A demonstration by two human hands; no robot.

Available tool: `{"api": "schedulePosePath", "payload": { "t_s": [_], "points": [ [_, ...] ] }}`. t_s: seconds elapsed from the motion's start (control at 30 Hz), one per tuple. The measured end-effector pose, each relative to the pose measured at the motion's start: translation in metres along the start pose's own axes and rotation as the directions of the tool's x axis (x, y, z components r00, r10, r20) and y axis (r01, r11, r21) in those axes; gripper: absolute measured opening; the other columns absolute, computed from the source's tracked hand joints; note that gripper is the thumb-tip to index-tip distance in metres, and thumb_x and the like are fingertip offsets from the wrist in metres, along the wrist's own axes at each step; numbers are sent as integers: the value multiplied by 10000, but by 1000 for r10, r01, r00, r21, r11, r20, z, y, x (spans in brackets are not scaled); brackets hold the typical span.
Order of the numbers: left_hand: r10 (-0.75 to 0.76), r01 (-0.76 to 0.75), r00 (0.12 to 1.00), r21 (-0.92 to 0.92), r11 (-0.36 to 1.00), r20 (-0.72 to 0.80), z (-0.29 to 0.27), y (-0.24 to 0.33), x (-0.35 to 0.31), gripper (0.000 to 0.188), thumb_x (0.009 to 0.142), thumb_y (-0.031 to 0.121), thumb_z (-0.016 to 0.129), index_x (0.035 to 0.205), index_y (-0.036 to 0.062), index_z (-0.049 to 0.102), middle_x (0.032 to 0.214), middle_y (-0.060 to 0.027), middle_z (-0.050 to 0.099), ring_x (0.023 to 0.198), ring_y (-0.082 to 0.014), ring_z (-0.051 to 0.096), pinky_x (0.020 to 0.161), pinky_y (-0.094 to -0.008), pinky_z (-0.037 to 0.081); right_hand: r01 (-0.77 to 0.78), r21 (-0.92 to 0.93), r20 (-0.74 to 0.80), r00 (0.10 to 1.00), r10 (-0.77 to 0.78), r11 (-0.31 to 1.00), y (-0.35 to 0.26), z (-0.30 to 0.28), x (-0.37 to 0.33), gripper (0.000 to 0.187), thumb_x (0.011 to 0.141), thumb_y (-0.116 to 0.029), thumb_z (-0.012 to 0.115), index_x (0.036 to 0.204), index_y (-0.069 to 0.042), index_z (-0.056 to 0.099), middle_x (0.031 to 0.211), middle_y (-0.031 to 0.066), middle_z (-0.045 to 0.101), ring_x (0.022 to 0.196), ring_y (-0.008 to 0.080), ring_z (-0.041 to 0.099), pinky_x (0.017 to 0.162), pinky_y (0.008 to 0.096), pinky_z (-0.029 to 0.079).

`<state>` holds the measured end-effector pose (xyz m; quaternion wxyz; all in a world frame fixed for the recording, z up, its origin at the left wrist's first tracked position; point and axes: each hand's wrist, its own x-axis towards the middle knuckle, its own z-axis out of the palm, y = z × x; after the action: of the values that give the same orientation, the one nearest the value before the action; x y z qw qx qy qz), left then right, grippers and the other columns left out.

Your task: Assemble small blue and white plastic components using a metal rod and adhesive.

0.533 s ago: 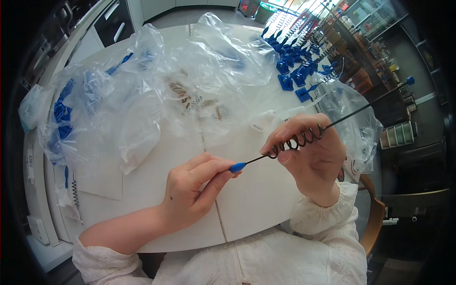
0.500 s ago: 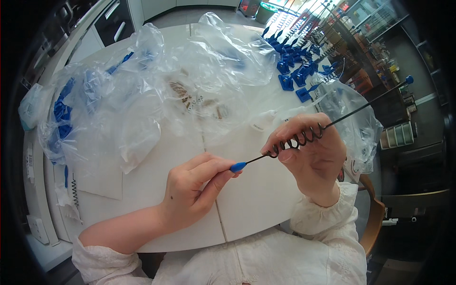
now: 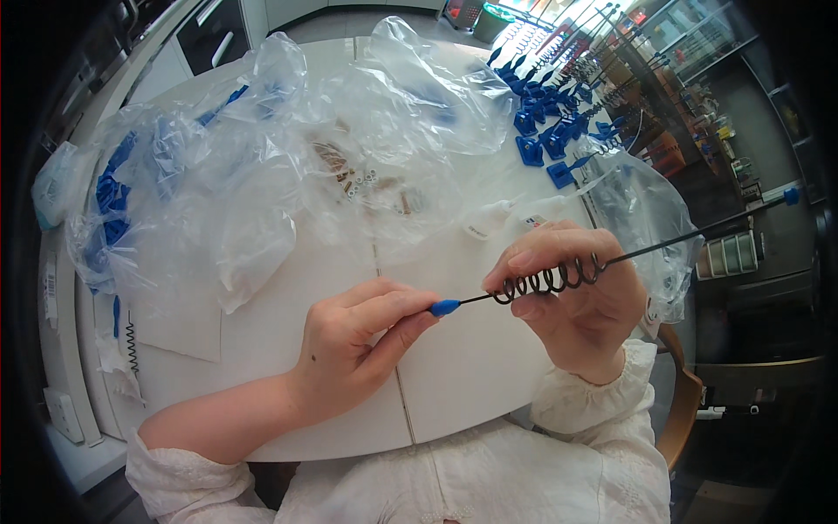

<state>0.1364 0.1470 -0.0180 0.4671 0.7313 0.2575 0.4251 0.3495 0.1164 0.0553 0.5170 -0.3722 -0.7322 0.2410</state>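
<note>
Over the near part of the white table I hold a thin black rod with a spiral coil (image 3: 548,281) in its middle. My left hand (image 3: 362,341) pinches the blue tapered tip (image 3: 445,307) at one end between thumb and fingers. Around the coil curl the thumb and fingers of my right hand (image 3: 589,301), its palm turned toward the rod. From there the straight part of the rod (image 3: 698,233) slants up to the right, ending in a small blue knob (image 3: 791,196).
Crumpled clear plastic bags (image 3: 253,175) with blue parts cover the left and far table. Small metal pieces (image 3: 362,182) lie mid-table beside a white bottle (image 3: 486,218). Several blue-based coil stands (image 3: 541,131) crowd the far right. Another black coil (image 3: 133,345) lies at the left edge.
The rod has tilted, its blue knob swinging lower and farther right. My right hand's fingers have shifted around the coil; my left hand keeps its pinch on the tip.
</note>
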Motion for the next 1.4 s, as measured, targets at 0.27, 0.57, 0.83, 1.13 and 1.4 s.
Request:
{"api": "schedulePosePath", "payload": {
  "t_s": [0.27, 0.57, 0.83, 1.13, 1.4],
  "points": [
    [-3, 3, 1000, 22, 1000, -8, -1, 2, 0, 159, 878, 15, 699, 1030, 49, 733, 853, -71, 691, 622, -134, 611, 519, -261, 459, 30, -37, 7, 1000, -30, 999, -2, -2, 0, 335, 744, 59, 798, 1036, 53, 634, 875, 116, 696, 724, 178, 667, 643, 262, 500],
    [-1, 1, 1000, -13, 1000, -3, -2, 3, 1, 166, 869, 8, 706, 1027, 46, 740, 857, -86, 708, 636, -138, 628, 537, -258, 473, -15, -50, 2, 1000, 15, 999, -4, 4, -2, 325, 743, 53, 803, 1026, 52, 643, 866, 115, 696, 714, 179, 667, 634, 263, 507],
    [-14, 14, 1000, -22, 1000, 10, -2, -1, -1, 174, 860, 7, 715, 1028, 40, 746, 846, -94, 713, 633, -128, 623, 537, -255, 463, -52, -45, -18, 998, 52, 998, -6, 8, -1, 281, 755, 61, 790, 998, 54, 650, 855, 106, 696, 706, 170, 665, 636, 257, 516],
    [-70, 70, 998, -39, 997, 11, -3, -1, -1, 160, 855, 11, 723, 1010, 31, 752, 822, -96, 715, 624, -120, 613, 533, -248, 451, -143, -42, -30, 989, 142, 989, -5, 9, -3, 245, 795, 61, 763, 1010, 55, 646, 878, 104, 688, 740, 156, 661, 671, 251, 521],
    [-97, 97, 995, -50, 994, 2, -5, -1, 1, 172, 858, 6, 716, 1022, 35, 755, 816, -92, 713, 629, -112, 607, 539, -244, 448, -79, -95, -11, 997, 78, 992, -3, 11, -3, 235, 810, 62, 745, 1020, 59, 642, 906, 107, 688, 756, 175, 666, 689, 260, 527]
  ]
}}
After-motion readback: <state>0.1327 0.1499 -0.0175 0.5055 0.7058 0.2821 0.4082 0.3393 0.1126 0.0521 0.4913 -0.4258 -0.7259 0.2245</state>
